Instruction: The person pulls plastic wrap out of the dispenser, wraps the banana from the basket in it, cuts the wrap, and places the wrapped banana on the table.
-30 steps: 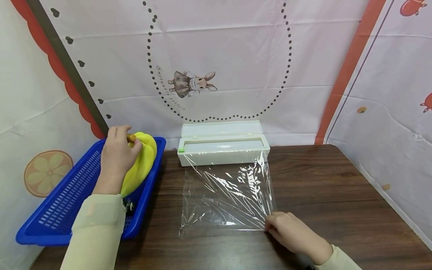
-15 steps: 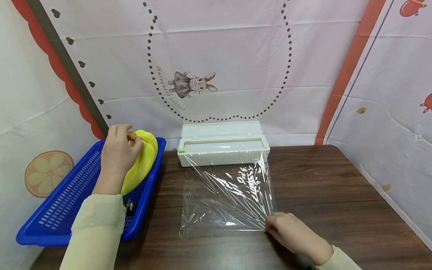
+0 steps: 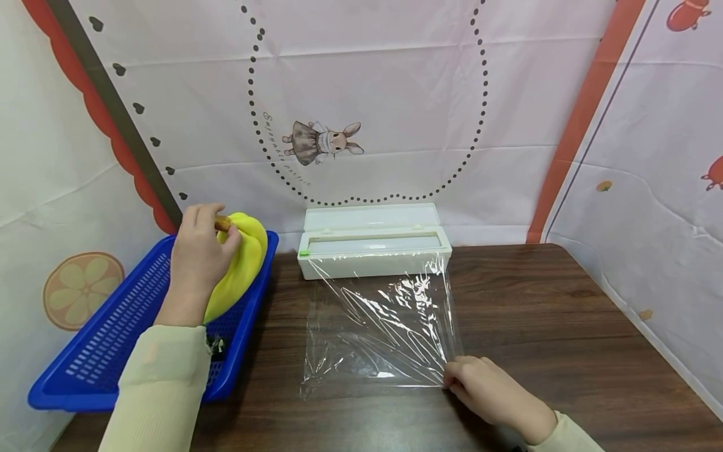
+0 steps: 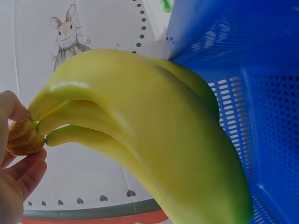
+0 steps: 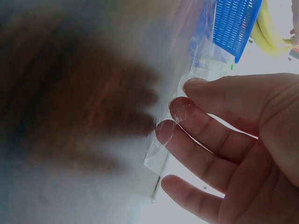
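Observation:
My left hand (image 3: 198, 257) pinches the brown stem (image 4: 25, 135) of a bunch of yellow bananas (image 3: 241, 276). The bunch hangs over the blue basket (image 3: 73, 402), its lower end inside the rim and partly hidden by my wrist. Low on the right, my right hand (image 3: 497, 389) pinches the near right corner of a clear sheet of cling film (image 3: 361, 342). Creases fan out across the film from that corner. The sheet runs back over the table to a white cling film dispenser (image 3: 378, 267) with its lid raised. In the right wrist view, film lies against the fingertips (image 5: 180, 109).
A small dark item (image 3: 216, 346) lies in the basket beside my left sleeve. On the dispenser's left end sits a green slider (image 3: 304, 253). Printed cloth (image 3: 395, 113) walls in the brown wooden table (image 3: 525, 301) at the back and sides.
My left hand has lifted slightly, and the bananas have risen a little and shifted right with it. The right hand, the film and the dispenser stay in place.

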{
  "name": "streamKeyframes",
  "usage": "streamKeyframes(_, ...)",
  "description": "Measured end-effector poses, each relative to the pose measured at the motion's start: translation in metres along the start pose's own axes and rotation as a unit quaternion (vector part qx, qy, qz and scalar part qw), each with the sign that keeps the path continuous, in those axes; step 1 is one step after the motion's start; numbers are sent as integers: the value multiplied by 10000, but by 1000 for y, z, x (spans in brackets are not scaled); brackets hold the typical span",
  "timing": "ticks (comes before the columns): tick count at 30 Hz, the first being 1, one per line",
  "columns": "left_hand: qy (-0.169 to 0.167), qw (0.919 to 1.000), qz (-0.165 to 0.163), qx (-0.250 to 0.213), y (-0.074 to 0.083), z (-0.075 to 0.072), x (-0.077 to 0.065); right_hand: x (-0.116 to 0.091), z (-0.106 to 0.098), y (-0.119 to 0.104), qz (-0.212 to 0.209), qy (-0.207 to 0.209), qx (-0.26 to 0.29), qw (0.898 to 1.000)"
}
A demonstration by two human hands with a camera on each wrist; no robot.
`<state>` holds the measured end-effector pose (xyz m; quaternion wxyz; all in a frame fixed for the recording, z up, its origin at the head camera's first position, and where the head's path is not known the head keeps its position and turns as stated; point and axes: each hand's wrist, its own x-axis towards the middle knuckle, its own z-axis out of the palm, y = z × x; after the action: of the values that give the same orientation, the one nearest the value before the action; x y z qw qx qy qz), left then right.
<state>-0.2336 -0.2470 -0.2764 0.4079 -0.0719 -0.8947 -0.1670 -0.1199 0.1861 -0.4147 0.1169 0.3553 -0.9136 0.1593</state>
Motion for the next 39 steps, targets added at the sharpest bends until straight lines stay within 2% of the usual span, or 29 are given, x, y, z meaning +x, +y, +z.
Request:
streamKeyframes(13,237,9993,304,-37,6,1,3,0,0,1,28,-92,42,9999)
streamKeyframes(25,230,9990,374,-23,12,-1,4,1,1,2,-24,-38,8,10000)
streamKeyframes(32,393,9974,600,-80,15,0,4,0,0,2,-44,-34,40,10000)
streamKeyframes(39,414,9971,625,-140,19,0,4,0,-1,1,-11,-33,38,10000)
